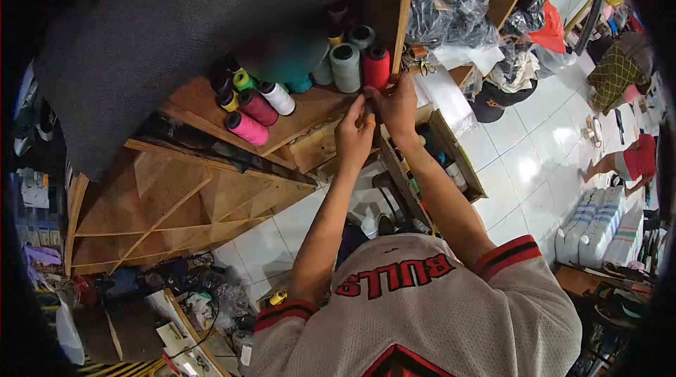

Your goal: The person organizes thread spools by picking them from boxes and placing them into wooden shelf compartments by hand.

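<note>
My left hand [354, 134] and my right hand [398, 106] meet in front of a wooden shelf, with their fingertips nearly together. Both are closed in a pinch; whatever lies between the fingers is too small to make out. A bit of orange shows on a left finger. Just beyond the fingertips stands a red thread spool [376, 68], beside a grey thread spool [345, 67]. Farther left on the shelf are a white spool [278, 99], a maroon spool [258, 107] and a pink spool [246, 128].
Below my right forearm is an open wooden drawer [479, 181] holding small items. Dark fabric [162, 46] hangs across the upper left. Plastic-wrapped bundles [451, 14] fill the upper right shelf. A person in a red top [639, 157] is at far right, near white packed bales [590, 225].
</note>
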A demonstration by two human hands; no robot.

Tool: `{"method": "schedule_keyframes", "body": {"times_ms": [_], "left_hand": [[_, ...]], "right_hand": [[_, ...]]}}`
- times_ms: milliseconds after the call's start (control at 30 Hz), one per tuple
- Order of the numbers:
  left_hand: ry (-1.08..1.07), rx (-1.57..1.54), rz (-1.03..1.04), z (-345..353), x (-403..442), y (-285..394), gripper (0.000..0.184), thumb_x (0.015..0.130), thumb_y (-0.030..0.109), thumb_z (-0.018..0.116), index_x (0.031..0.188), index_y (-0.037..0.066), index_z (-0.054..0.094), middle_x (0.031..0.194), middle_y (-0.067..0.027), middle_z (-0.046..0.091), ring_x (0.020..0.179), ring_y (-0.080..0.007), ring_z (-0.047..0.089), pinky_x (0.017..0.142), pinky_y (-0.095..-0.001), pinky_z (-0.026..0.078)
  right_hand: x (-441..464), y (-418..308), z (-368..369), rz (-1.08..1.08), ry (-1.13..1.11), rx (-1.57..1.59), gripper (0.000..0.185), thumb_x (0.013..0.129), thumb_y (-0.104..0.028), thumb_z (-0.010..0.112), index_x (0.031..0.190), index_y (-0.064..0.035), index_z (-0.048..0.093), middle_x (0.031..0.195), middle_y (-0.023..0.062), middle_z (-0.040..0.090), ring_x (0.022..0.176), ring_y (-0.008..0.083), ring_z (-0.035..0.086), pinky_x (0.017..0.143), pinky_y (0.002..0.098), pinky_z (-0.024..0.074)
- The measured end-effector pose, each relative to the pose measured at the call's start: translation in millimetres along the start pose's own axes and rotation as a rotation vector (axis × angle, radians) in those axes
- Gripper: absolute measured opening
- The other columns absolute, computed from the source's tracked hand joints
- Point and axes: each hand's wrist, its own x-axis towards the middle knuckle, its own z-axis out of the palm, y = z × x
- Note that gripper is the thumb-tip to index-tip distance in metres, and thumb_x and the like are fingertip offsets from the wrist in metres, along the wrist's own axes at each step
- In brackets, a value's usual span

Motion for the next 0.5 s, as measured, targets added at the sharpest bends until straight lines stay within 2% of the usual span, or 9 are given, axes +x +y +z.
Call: {"method": "schedule_keyframes", "body": {"times_ms": [133,233,267,333,400,433,500], "left_hand": [[-0.002,0.025,-0.026,-1.1,-14.9,-20.8,0.044,0.087,0.01,0.056,0.13,0.003,0.048,0.121,-0.014,0.059,0.11,-0.0221,0.058,0.089,-0.0302,0.046],[-0.048,-0.013,-0.127,-6.1,-29.1,-26.5,0.043,0.088,0.008,0.054,0.13,0.002,0.047,0.124,-0.0146,0.056,0.113,-0.0223,0.055,0.091,-0.0299,0.045],[-0.059,-0.065,-0.132,-6.1,-33.4,-35.6,0.042,0.089,0.006,0.054,0.13,0.002,0.047,0.125,-0.0149,0.055,0.114,-0.0227,0.054,0.092,-0.0297,0.044],[-0.065,-0.134,-0.179,-6.7,-40.4,-39.1,0.042,0.089,0.004,0.053,0.13,0.001,0.046,0.127,-0.0158,0.053,0.116,-0.0231,0.053,0.093,-0.0293,0.043],[-0.059,-0.167,-0.275,-6.9,-51.4,-37.7,0.041,0.089,0.002,0.052,0.13,-0.001,0.045,0.129,-0.0169,0.051,0.118,-0.0232,0.051,0.095,-0.0287,0.042],[-0.045,-0.228,-0.256,-5.1,-57.8,-49.4,0.04,0.088,0.0,0.053,0.128,-0.003,0.046,0.127,-0.0175,0.052,0.117,-0.0218,0.052,0.096,-0.0282,0.042],[-0.054,-0.191,-0.296,-3.8,-68.8,-60.8,0.039,0.09,0.004,0.053,0.128,-0.002,0.047,0.126,-0.0169,0.053,0.115,-0.021,0.054,0.092,-0.0279,0.045]], "right_hand": [[-4.1,4.8,-6.6,-0.114,0.028,-0.025,0.051,0.064,-0.023,0.083,0.098,0.0016,0.055,0.087,0.0128,0.061,0.072,0.0232,0.061,0.063,0.0327,0.049],[-13.8,15.7,-25.3,-0.012,-0.024,-0.032,0.051,0.066,-0.025,0.083,0.1,0.0014,0.056,0.091,0.0122,0.062,0.074,0.0212,0.062,0.065,0.032,0.0496],[-16.5,23.2,-34.6,0.043,-0.047,0.0,0.045,0.07,-0.025,0.08,0.099,0.0014,0.059,0.087,0.0116,0.064,0.072,0.0199,0.062,0.067,0.0318,0.0498],[-26.0,45.9,-58.1,0.218,-0.117,-0.035,0.03,0.074,-0.016,0.074,0.093,0.0021,0.06,0.083,0.0172,0.063,0.072,0.0268,0.062,0.067,0.0349,0.0499],[-42.5,82.5,-87.2,0.229,-0.179,-0.062,0.02,0.078,-0.014,0.067,0.091,0.001,0.062,0.081,0.0194,0.065,0.074,0.0303,0.065,0.068,0.0369,0.05],[-51.7,99.0,-101.9,0.307,-0.263,-0.17,0.02,0.077,-0.016,0.065,0.089,-0.0002,0.063,0.083,0.0195,0.066,0.078,0.0334,0.065,0.069,0.0396,0.0499],[-75.7,155.0,-131.8,0.305,-0.488,-0.364,0.023,0.074,-0.018,0.068,0.088,-0.0001,0.064,0.083,0.0176,0.066,0.078,0.0322,0.064,0.069,0.0402,0.0494]]}}
